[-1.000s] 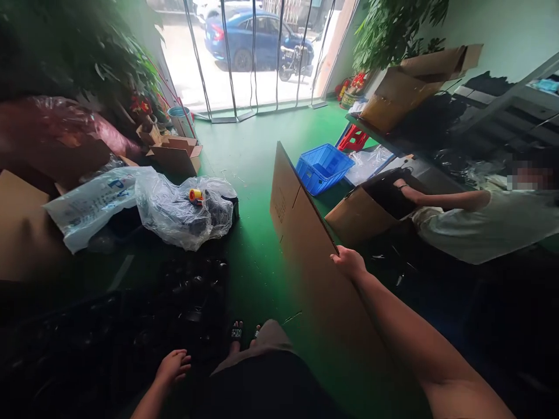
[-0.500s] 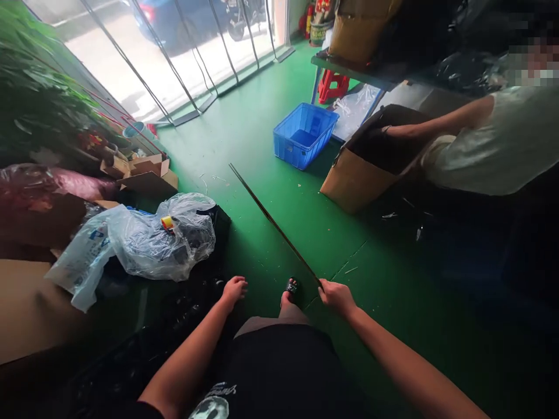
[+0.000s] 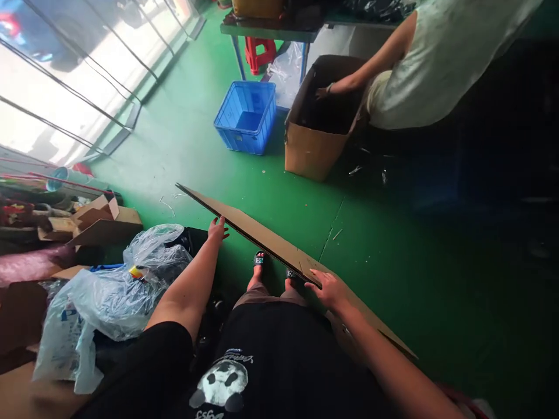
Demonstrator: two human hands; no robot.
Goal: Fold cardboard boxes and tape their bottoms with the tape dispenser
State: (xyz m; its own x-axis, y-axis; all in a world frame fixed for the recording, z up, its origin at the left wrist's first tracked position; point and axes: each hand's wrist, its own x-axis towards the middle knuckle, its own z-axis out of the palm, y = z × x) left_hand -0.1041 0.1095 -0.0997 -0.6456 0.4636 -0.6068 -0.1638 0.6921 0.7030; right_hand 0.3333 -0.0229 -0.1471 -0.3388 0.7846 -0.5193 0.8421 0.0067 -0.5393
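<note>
A flattened cardboard box (image 3: 266, 233) stands on edge in front of my body, slanting from the middle left down to the lower right. My right hand (image 3: 329, 289) grips its top edge, thumb on the near side and fingers over the far face. My left hand (image 3: 218, 228) is at the near side of the board, toward its far-left end, with fingers spread. Whether those fingertips press on the board I cannot tell. Below the board my sandalled feet (image 3: 258, 262) show on the green floor.
A blue plastic crate (image 3: 247, 139) sits ahead. Beside it a co-worker's arm (image 3: 375, 67) reaches into an open cardboard box (image 3: 314, 151). Plastic-wrapped goods (image 3: 117, 297) lie at my left, with open cartons (image 3: 107, 227) beyond. A table (image 3: 271, 29) stands at the back.
The board, seen nearly edge-on before, now shows its broad face. My left hand has moved forward to its near side. The view has turned, shifting the crate and co-worker leftward.
</note>
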